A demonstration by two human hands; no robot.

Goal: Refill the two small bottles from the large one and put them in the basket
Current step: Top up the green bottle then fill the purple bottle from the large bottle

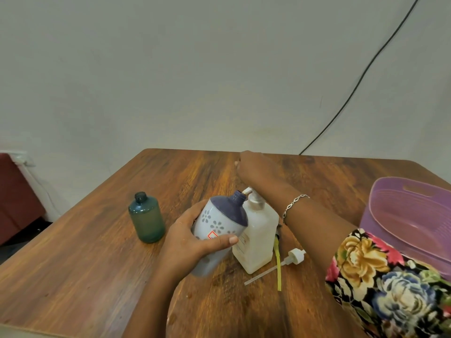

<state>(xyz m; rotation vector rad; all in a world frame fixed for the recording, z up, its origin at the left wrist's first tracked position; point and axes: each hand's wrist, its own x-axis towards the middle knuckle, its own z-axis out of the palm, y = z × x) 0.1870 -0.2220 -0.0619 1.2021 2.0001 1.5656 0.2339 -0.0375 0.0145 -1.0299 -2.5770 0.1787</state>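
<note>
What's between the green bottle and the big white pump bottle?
Head view: the flowered bottle, tilted in the left hand, between green bottle and white pump bottle.

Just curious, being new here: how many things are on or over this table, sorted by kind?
Bottles: 3 (green, flowered, white)
Baskets: 1
Loose pumps: 1
Yellow strips: 1
Total: 6
</note>
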